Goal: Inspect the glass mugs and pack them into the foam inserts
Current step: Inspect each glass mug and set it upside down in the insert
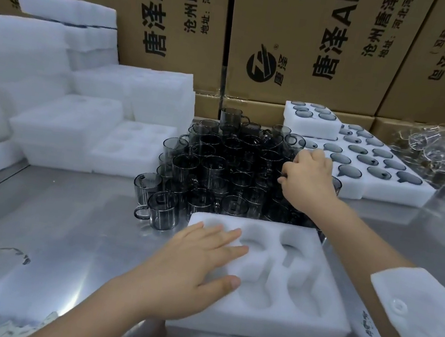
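Foreground, right: a white buttoned sleeve (423, 319) on the person's right arm, which reaches away from the camera. Foreground, centre: a white foam insert (309, 317) lying flat on a reflective steel table (49, 229), its mug-shaped hollows facing up. The left hand (202, 262) rests palm-down on the insert's near-left part, fingers straight and spread, thumb along the near side of one hollow; it holds nothing.

Middle ground: a dense cluster of smoky grey glass mugs (224, 168) stands upright on the table just behind the insert, packed rim to rim, with a few mugs stacked on others toward the back. One outlying mug (161, 211) stands at the cluster's near-left corner, beside the insert's far-left corner, its handle pointing left. The right hand (310, 177) is over the right edge of the cluster, knuckles up and fingers curled downward among the rims; whether they grip a mug cannot be told, since the hand hides what is under it.

Background, right: filled foam inserts (401, 190), each hollow showing a grey mug from above, lie side by side behind the right hand; a smaller filled insert (312, 123) sits on top at their far-left corner. Further right lies a heap of clear glassware (432, 152), too blurred to identify. Background, left: stacks of white foam blocks (81, 108), some with hollows, rise in steps. Rear: a wall of printed cardboard cartons (305, 37).
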